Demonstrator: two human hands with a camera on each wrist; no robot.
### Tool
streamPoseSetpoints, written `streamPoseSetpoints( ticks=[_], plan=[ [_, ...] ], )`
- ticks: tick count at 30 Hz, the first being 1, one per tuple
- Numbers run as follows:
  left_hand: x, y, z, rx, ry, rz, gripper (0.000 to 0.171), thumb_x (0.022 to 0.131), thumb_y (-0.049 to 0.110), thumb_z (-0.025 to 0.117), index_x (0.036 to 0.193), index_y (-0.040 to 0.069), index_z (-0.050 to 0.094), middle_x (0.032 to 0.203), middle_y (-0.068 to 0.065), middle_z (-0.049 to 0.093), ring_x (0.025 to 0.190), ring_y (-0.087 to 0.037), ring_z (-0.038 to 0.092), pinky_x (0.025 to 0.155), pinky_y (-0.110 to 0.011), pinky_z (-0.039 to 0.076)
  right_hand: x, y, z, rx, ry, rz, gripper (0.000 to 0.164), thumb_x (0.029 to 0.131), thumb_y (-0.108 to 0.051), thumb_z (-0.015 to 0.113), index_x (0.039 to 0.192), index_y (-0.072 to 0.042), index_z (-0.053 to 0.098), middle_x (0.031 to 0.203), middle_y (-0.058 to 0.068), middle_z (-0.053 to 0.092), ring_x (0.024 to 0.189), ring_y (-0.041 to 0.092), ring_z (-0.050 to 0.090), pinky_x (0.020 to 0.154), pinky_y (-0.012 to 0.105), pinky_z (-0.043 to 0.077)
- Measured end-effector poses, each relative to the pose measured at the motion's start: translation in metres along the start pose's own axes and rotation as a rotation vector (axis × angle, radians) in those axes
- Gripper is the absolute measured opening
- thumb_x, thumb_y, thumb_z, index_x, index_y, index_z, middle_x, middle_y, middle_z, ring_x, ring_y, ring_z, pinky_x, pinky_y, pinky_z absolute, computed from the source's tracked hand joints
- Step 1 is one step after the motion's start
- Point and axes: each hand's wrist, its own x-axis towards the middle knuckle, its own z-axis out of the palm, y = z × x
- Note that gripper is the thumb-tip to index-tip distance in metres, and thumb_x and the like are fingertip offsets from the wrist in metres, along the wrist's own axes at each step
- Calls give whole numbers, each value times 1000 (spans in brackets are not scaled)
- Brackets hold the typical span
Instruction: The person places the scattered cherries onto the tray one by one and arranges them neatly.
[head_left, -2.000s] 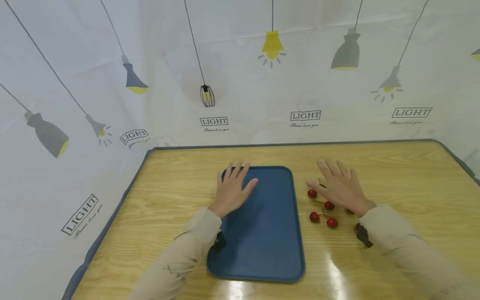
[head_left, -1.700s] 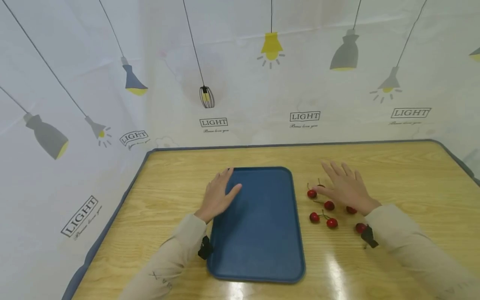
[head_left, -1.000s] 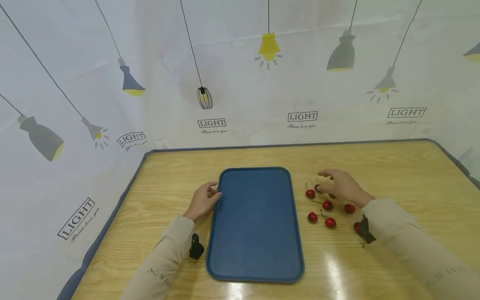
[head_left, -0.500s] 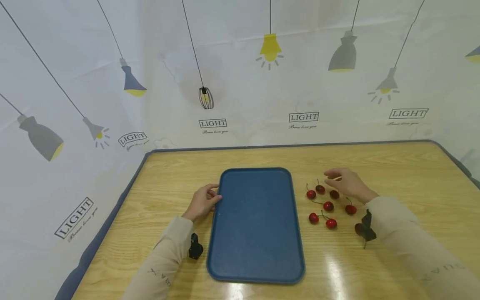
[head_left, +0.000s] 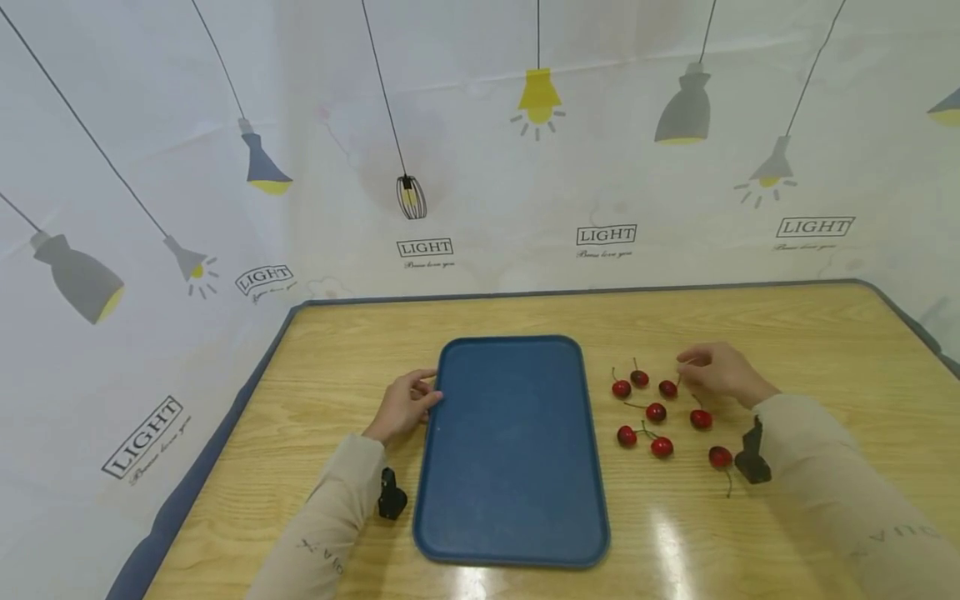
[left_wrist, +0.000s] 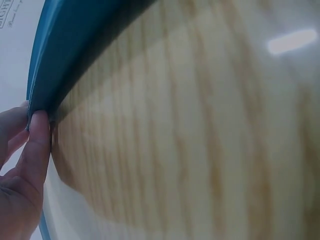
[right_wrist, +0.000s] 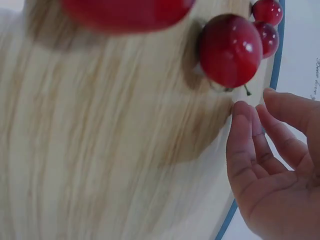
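At the left long side of the blue tray (head_left: 517, 458), my left hand (head_left: 402, 407) pinches the rim between thumb and fingers; the left wrist view shows the thumb (left_wrist: 36, 145) against the tray's edge (left_wrist: 45, 65). My right hand (head_left: 723, 371) hovers over the group of red cherries, fingers bent. Its fingertips are beside the stem of a dark red cherry (head_left: 668, 388). In the right wrist view a gap shows between thumb and forefinger (right_wrist: 241, 130), close to a large cherry (right_wrist: 230, 50) and a stem end. Another cherry (head_left: 701, 419) lies just below the hand.
More cherries lie right of the tray, among them a joined-looking pair (head_left: 662, 447) and one near the right wrist (head_left: 720, 457). A wood-grain table (head_left: 337, 333) carries everything. A lamp-printed white sheet (head_left: 487, 167) stands behind and at both sides.
Both hands were spread in the air. The left came down to the tray's left rim and took hold of it. The right curled its fingers and moved right, uncovering several cherries.
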Motion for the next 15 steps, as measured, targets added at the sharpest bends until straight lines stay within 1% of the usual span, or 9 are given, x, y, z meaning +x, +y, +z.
streamPoseSetpoints(
  ticks=[7, 11, 15],
  plan=[
    [-1, 0, 0, -11, -4, -1, 42, 85, 6, 58, 126, 3, 48, 92, -14, 52, 64, -15, 56, 52, -29, 51, -2, 4, -3, 31, -21, 40, 37, 87, -15, 53, 112, 12, 50, 105, 26, 55, 92, 32, 53, 76, 40, 46],
    [0, -1, 1, -17, -1, 6, 42, 85, 5, 58, 125, 2, 48, 90, -14, 52, 63, -15, 55, 51, -29, 51, -1, 5, -2, 58, -42, 58, 36, 87, -15, 55, 110, 11, 51, 100, 21, 57, 90, 28, 53, 73, 33, 46],
    [0, -2, 0, -20, 2, 4, 42, 85, 5, 59, 125, 2, 49, 90, -14, 52, 63, -15, 55, 51, -29, 51, 2, 7, 0, 63, -43, 59, 34, 86, -16, 57, 108, 11, 53, 96, 18, 58, 86, 23, 53, 68, 27, 46]
  ],
)
